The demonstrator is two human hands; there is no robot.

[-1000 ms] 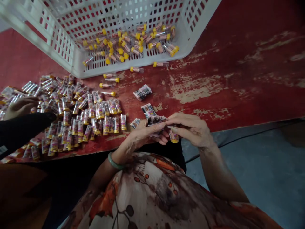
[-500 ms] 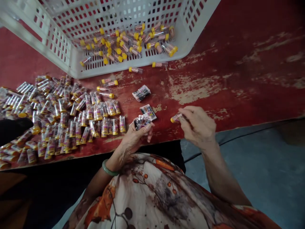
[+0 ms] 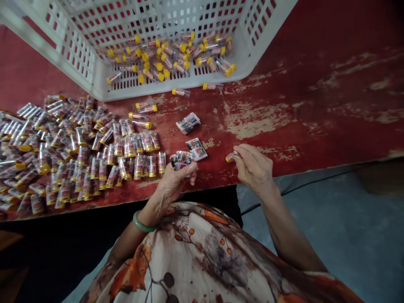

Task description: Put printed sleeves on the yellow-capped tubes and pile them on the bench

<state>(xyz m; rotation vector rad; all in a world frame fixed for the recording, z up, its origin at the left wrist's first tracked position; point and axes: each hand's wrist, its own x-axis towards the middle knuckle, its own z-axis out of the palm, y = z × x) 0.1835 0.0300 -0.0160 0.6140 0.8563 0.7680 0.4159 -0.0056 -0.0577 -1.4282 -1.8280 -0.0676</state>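
My left hand (image 3: 176, 179) is closed on a small stack of printed cards (image 3: 181, 160), its thumb pressed across them near the table's front edge. To the right, my right hand (image 3: 254, 168) pinches a small clear tube with a yellow cap (image 3: 231, 157); the cap end points left and the fingers hide most of the tube. Just beyond my left hand lies a second stack of printed cards (image 3: 197, 149), and farther back another pile of cards (image 3: 188, 123) rests on the red table (image 3: 315, 105).
A white perforated plastic basket (image 3: 104, 93) at the back holds many yellow-capped tubes (image 3: 167, 61). Several loose tubes (image 3: 140, 123) lie in front of it. Many labelled tubes (image 3: 82, 155) crowd the table's left side, some upright. A dark cable (image 3: 315, 183) runs along the floor.
My right hand has shifted slightly left with its tube. The cards in my left hand have moved a little left, away from the stack on the table. A dark shape at the far left is gone.
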